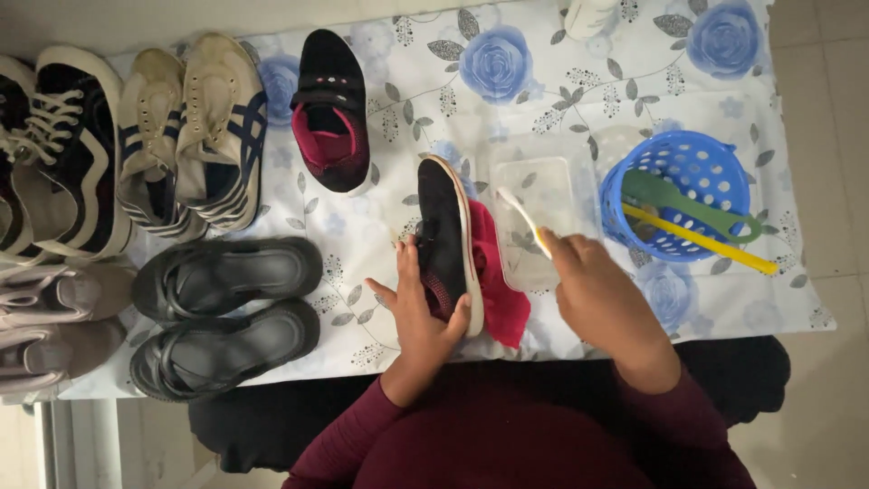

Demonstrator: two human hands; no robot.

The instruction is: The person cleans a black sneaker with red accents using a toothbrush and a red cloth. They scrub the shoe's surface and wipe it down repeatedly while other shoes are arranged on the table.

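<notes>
Fingers of left hand [424, 312] clasp black shoe [444, 240]; right hand [593, 290] grips toothbrush [523, 215].

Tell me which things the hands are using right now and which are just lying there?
In use:
left hand
black shoe
right hand
toothbrush
clear tub
red cloth

Lying about:
black sandals
cream sneakers
black and pink shoe
blue basket

Toothbrush [523, 217] handle buried in right hand [593, 294]. Red cloth [496, 281] partly under black shoe [444, 240]. White bottle [587, 14] cut off by top edge. Sneakers [36, 154] and grey shoes [45, 326] cropped at left edge. Basket [683, 195] contents below the rim unclear.
</notes>
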